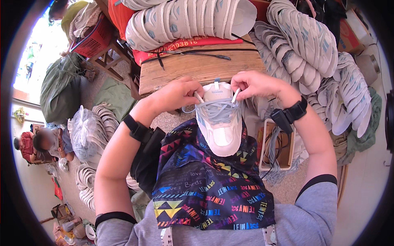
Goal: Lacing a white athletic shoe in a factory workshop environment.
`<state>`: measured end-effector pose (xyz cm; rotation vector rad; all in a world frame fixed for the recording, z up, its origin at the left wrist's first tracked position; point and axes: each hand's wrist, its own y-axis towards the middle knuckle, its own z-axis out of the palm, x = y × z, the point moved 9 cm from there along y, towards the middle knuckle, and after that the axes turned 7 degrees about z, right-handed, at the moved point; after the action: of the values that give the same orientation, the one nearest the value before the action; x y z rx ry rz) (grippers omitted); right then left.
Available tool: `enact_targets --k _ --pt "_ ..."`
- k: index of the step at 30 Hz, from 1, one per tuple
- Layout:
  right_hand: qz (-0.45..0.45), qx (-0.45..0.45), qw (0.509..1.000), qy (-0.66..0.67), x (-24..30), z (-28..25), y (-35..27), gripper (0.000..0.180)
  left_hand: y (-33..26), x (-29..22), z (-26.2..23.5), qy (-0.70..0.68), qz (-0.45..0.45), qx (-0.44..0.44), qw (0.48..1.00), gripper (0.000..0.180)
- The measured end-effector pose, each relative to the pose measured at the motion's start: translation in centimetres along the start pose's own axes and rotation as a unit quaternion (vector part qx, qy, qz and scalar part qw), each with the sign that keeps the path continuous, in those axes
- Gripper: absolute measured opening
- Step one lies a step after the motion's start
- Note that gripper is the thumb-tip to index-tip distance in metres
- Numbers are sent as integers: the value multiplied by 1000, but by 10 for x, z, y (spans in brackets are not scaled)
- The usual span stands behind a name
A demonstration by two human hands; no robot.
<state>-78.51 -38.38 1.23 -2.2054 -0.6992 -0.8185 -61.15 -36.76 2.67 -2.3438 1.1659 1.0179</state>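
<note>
A white sneaker upper (223, 133) with pale blue trim lies toe toward me over the dark patterned apron on my lap. Grey-blue shoelaces (217, 111) cross loosely over its tongue, and a loop sticks out on the left side. My left hand (182, 93) is closed, thumb and fingers pinching the upper's left edge near the top of the lacing. On the opposite edge my right hand (256, 85) pinches the upper in the same way. The tongue (217, 93) stands up between both hands. The fingertips are partly hidden.
Ahead is a wooden bench (201, 65) with a nested row of uppers (184, 24) and a dark cord (205, 54). More stacked uppers (303, 41) hang at the right. A box (263, 151) holding laces sits by my right forearm. Other people (45, 141) sit far left.
</note>
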Motion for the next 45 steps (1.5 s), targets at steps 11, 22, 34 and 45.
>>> enact_targets --k 11,22,34,45 --pt "124 -109 984 67 -15 15 7 21 -3 25 19 -27 -121 -170 978 16" --pt "46 -348 878 326 -18 4 -31 15 -75 91 45 -368 -251 -317 838 25" --pt "138 -241 895 349 -7 65 -46 78 -71 228 223 -53 -294 75 951 73" --pt "167 -241 891 346 -5 62 -39 76 -110 222 329 -279 -297 213 888 51"
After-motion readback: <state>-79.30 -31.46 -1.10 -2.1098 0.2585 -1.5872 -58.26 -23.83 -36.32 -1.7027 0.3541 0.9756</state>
